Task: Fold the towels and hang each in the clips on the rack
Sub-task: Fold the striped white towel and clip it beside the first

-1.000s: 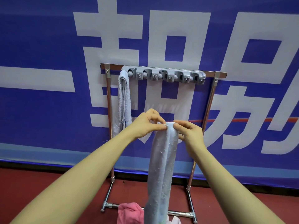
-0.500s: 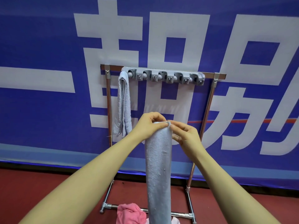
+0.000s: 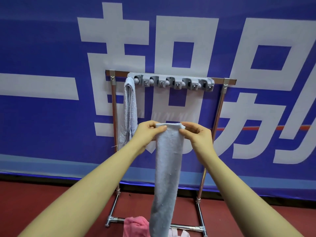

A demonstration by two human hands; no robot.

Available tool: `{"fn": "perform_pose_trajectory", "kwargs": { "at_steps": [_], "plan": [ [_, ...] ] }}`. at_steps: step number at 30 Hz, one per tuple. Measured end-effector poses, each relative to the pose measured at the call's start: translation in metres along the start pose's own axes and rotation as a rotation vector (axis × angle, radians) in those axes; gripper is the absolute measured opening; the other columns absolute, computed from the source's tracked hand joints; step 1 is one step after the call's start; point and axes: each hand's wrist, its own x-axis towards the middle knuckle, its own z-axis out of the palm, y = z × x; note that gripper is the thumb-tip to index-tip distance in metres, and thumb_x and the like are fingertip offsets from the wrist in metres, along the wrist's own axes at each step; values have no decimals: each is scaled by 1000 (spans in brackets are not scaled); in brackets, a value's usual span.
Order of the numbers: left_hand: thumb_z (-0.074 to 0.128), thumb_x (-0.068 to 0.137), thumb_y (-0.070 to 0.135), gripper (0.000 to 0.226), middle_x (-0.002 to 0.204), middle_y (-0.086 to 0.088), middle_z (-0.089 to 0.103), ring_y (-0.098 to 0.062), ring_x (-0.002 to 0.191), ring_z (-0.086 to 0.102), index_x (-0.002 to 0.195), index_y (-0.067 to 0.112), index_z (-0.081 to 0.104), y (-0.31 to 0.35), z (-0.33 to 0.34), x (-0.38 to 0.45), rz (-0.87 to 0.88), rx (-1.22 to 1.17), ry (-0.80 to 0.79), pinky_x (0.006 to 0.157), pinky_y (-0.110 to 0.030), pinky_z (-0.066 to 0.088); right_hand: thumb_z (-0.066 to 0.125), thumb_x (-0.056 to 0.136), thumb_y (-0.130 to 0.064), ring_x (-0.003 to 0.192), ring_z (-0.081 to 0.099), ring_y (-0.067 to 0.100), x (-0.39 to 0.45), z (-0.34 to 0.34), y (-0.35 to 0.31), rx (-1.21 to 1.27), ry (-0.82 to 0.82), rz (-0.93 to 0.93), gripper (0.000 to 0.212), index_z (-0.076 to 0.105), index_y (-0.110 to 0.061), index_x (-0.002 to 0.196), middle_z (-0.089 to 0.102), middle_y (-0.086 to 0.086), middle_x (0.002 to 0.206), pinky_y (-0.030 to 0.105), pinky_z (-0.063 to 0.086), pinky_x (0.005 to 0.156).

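Pinching hands point(image 3: 172, 132) now spread towel point(image 3: 168, 168) top wider, seemingly flatter.

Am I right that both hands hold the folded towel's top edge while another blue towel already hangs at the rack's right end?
Not quite. In the head view the hanging towel is at the rack's left end. Both the left hand and right hand do hold the folded towel's top edge.

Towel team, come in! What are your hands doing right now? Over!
Left hand and right hand pinch folded blue towel by its top corners. One towel already clipped on rack. Nothing blocking the free clips.
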Motion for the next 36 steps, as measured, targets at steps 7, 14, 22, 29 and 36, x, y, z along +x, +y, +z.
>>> {"fn": "perform_pose_trajectory", "kwargs": {
  "at_steps": [7,14,22,29,36],
  "plan": [
    [74,76,2,12,78,-4,68,-10,71,64,84,6,65,18,8,0,60,0,76,66,-23,55,65,88,-11,84,69,5,2,2,1,-1,61,17,15,71,-21,97,73,-9,88,18,55,71],
    [76,72,0,18,79,-2,65,-7,70,59,73,11,61,29,13,3,132,33,100,62,-16,49,68,86,-14,85,69,6,7,4,-7,12,108,5,12,72,-17,97,72,-8,88,20,56,74],
    [67,84,9,14,86,-4,68,-12,79,64,97,4,67,28,6,0,110,-41,28,73,-26,55,67,84,-4,90,66,4,12,2,-16,25,113,-36,22,70,-12,104,71,-2,96,8,50,68],
    [68,83,9,3,82,-8,68,-14,80,63,86,10,68,26,1,-3,143,-109,61,77,-29,53,65,86,-6,86,66,3,13,4,-25,-87,60,-110,18,70,-10,104,70,-6,92,14,54,72],
    [64,85,7,13,89,-2,72,-9,80,68,98,10,64,19,-1,-3,100,-221,-49,67,-20,54,65,86,-2,79,66,-2,16,7,-33,-39,58,-142,18,70,-18,91,70,-8,87,12,51,69]
  ]
}}
